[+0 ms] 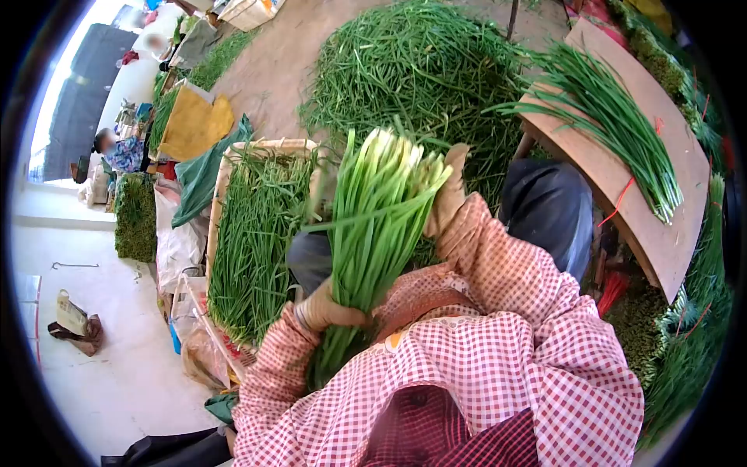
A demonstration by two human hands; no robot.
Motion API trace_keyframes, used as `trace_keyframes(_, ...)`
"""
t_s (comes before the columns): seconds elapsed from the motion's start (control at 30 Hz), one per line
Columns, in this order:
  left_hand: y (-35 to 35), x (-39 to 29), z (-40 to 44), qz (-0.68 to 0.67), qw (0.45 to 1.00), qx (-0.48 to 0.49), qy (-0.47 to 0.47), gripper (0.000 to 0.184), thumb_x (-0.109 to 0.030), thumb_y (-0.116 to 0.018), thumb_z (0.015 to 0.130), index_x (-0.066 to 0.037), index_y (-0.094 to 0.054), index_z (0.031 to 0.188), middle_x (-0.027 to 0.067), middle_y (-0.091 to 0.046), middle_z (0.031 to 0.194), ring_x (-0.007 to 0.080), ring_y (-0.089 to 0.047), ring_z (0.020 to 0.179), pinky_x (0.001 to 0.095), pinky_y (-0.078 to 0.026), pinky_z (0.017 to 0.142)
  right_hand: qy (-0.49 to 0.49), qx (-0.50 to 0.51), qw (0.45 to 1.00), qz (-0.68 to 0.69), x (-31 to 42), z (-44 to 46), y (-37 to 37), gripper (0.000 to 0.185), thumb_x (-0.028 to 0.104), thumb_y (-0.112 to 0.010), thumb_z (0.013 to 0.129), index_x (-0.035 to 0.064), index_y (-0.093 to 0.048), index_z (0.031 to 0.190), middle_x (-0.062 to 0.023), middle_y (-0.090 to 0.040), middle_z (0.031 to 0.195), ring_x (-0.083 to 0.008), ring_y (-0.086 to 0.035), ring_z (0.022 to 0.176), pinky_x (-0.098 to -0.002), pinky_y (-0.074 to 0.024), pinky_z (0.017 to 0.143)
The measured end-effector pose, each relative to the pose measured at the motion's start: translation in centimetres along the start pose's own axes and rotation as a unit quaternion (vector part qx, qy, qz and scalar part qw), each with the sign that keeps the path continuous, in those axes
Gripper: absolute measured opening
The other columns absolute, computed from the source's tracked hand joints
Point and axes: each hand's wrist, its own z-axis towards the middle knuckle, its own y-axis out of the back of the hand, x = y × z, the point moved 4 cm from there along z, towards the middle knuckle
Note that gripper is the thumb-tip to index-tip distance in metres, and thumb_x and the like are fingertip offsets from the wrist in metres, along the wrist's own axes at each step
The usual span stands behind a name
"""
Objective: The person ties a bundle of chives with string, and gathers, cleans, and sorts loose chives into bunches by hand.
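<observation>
A thick bunch of long green stalks [373, 226] with pale ends pointing up stands in front of my body. My left hand [331, 308], in a tan glove, is closed round its lower part. Gloved as well, my right hand [449, 191] is against the right side of the bunch near the pale ends; its fingers are mostly hidden behind the stalks. One stalk lies slantwise across the front of the bunch.
A crate [214, 226] of green stalks is at the left, and a large heap [412, 70] lies on the floor ahead. On the right, a board [685, 257] bears another bunch [622, 117]. Other people [124, 152] sit at the far left.
</observation>
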Motion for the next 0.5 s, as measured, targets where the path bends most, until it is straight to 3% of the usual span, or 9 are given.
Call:
trace_keyframes(0.03,-0.9,0.8,-0.4,-0.003,1.0,0.002,0.009,0.077,-0.002,-0.078,0.059,-0.004,-0.047,0.13,0.0075,-0.06,0.118,0.0212,-0.057,0.105,0.0336,-0.045,0.093,0.024,-0.045,0.996,0.068,0.1,-0.3,1.1,0.093,0.072,-0.057,0.071,0.0047,-0.039,0.133,-0.0202,-0.051,0.128,-0.0346,-0.052,0.117,-0.0519,-0.0487,0.092)
trace_keyframes(0.1,-2.8,2.3,-0.6,-0.073,0.997,-0.003,0.027,0.082,-0.005,-0.08,0.06,-0.004,-0.044,0.134,0.0073,-0.053,0.13,0.0193,-0.048,0.116,0.0346,-0.037,0.1,0.025,-0.143,0.989,-0.006,2.1,-0.6,2.9,0.07,0.056,-0.059,0.083,0.0024,-0.042,0.126,-0.0205,-0.053,0.124,-0.0338,-0.052,0.116,-0.0498,-0.0504,0.09)
trace_keyframes(0.13,-3.3,3.3,-0.4,-0.018,0.999,-0.004,0.027,0.082,-0.007,-0.081,0.064,-0.004,-0.042,0.136,0.008,-0.05,0.133,0.0185,-0.046,0.12,0.0348,-0.035,0.103,0.052,-0.151,0.986,-0.051,2.9,-0.2,2.0,0.047,0.036,-0.054,0.093,0.0,-0.042,0.121,-0.0174,-0.058,0.11,-0.0284,-0.059,0.102,-0.044,-0.0547,0.081)
trace_keyframes(0.17,-4.0,3.4,0.0,-0.023,0.999,-0.003,0.029,0.082,-0.007,-0.081,0.064,-0.004,-0.042,0.136,0.008,-0.05,0.133,0.0185,-0.046,0.12,0.0348,-0.035,0.103,0.028,-0.141,0.985,-0.098,3.8,0.3,1.5,0.025,0.03,-0.051,0.095,0.005,-0.05,0.095,-0.0017,-0.047,0.078,-0.0164,-0.051,0.074,-0.0299,-0.0487,0.064)
trace_keyframes(0.23,-5.0,2.5,0.6,0.078,0.996,-0.011,-0.044,0.077,-0.009,-0.08,0.07,-0.003,-0.042,0.136,0.0071,-0.05,0.133,0.0175,-0.046,0.12,0.0338,-0.035,0.103,-0.039,-0.27,0.916,-0.294,5.7,1.1,2.0,0.02,0.026,-0.053,0.094,0.0069,-0.049,0.087,0.0057,-0.038,0.062,-0.0081,-0.038,0.052,-0.0226,-0.0365,0.047)
trace_keyframes(0.3,-5.2,3.4,0.3,0.008,1.0,-0.008,-0.027,0.072,-0.008,-0.078,0.074,-0.004,-0.042,0.136,0.0068,-0.05,0.134,0.0174,-0.046,0.12,0.0326,-0.035,0.104,-0.018,-0.345,0.912,-0.222,6.5,1.6,0.7,0.019,0.025,-0.052,0.094,0.0087,-0.048,0.084,0.0095,-0.03,0.052,-0.0052,-0.028,0.041,-0.0217,-0.0267,0.037)
trace_keyframes(0.37,-5.3,3.0,0.6,0.125,0.984,-0.038,-0.125,0.071,-0.009,-0.079,0.073,-0.004,-0.044,0.135,0.0062,-0.05,0.132,0.0175,-0.046,0.12,0.0322,-0.035,0.103,0.02,-0.406,0.859,-0.312,9.5,2.9,-1.0,0.011,0.017,-0.056,0.088,0.0112,-0.049,0.081,0.0091,-0.032,0.052,-0.0048,-0.027,0.04,-0.0219,-0.0226,0.034)
trace_keyframes(0.43,-5.4,3.1,0.5,0.162,0.977,-0.056,-0.125,0.07,-0.009,-0.078,0.074,-0.004,-0.044,0.134,0.0061,-0.05,0.132,0.0175,-0.046,0.119,0.0322,-0.036,0.103,0.113,-0.473,0.807,-0.335,15.4,4.1,-0.9,0.006,0.014,-0.057,0.087,0.0097,-0.054,0.083,0.0083,-0.034,0.053,-0.0041,-0.027,0.04,-0.0202,-0.0233,0.034)
trace_keyframes(0.5,-5.4,3.4,0.3,0.131,0.984,-0.066,-0.1,0.069,-0.01,-0.078,0.074,-0.004,-0.045,0.134,0.0059,-0.051,0.131,0.0174,-0.047,0.119,0.0323,-0.036,0.103,0.187,-0.299,0.828,-0.436,19.8,3.2,-1.3,0.021,0.026,-0.06,0.09,0.0056,-0.058,0.093,0.007,-0.04,0.055,-0.0023,-0.034,0.04,-0.0198,-0.0277,0.034)
